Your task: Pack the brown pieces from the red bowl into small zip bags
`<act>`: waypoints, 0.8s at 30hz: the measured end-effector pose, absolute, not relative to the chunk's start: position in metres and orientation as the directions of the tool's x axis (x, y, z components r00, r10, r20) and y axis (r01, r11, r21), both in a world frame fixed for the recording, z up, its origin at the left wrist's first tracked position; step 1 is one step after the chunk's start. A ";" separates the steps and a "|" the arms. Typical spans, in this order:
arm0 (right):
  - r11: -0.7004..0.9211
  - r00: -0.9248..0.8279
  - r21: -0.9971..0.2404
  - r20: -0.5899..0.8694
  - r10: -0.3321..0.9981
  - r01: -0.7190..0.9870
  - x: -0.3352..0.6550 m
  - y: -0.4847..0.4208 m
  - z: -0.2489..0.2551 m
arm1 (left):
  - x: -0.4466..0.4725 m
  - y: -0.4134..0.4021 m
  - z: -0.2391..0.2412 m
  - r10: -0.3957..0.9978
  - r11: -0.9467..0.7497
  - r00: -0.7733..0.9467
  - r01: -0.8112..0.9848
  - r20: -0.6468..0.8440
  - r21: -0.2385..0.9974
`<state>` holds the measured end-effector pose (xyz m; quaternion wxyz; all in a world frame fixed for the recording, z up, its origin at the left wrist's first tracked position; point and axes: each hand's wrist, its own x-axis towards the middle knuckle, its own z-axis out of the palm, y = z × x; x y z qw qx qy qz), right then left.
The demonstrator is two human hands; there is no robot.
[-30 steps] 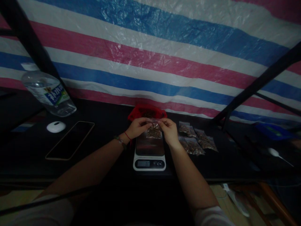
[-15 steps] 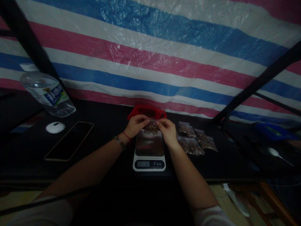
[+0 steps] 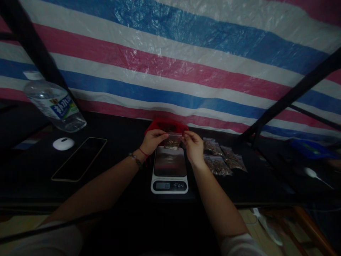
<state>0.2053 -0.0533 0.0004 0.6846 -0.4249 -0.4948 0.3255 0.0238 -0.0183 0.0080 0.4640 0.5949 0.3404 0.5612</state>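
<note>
A small clear zip bag (image 3: 172, 143) with brown bits in its lower part hangs upright over the far edge of a kitchen scale (image 3: 170, 163). My left hand (image 3: 153, 141) pinches the bag's upper left corner between thumb and fingers. At the opposite upper corner, my right hand (image 3: 194, 145) pinches it too. The scale's display reads about 0.0, and its metal plate bears nothing. Just behind the bag lies a red bag (image 3: 154, 125) with dark contents, partly hidden by my hands.
Several filled zip bags (image 3: 218, 165) lie right of the scale. On the left are a phone (image 3: 80, 159), a white earbud-case-like mouse (image 3: 63, 143) and a large plastic bottle (image 3: 57, 105). A white spoon (image 3: 311, 173) and a blue item (image 3: 310, 148) sit far right. Striped sheeting (image 3: 170, 71) hangs behind.
My hands have drawn slightly apart along the bag's top, my right hand shifting to the right. The bag now looks flatter and stretched wider, its contents settled at the bottom.
</note>
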 end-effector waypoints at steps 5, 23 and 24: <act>0.437 0.153 -0.899 0.435 0.887 0.025 0.198 -0.062 0.007 | 0.025 -0.020 0.008 0.909 -0.363 0.175 -0.117 0.379 0.924; 0.408 0.225 -0.892 0.445 0.867 0.194 0.198 -0.064 0.008 | 0.029 -0.022 0.003 0.885 -0.355 0.258 -0.164 0.387 0.920; 0.414 0.223 -0.887 0.454 0.863 0.204 0.198 -0.064 0.008 | 0.029 -0.022 0.003 0.880 -0.369 0.261 -0.153 0.398 0.917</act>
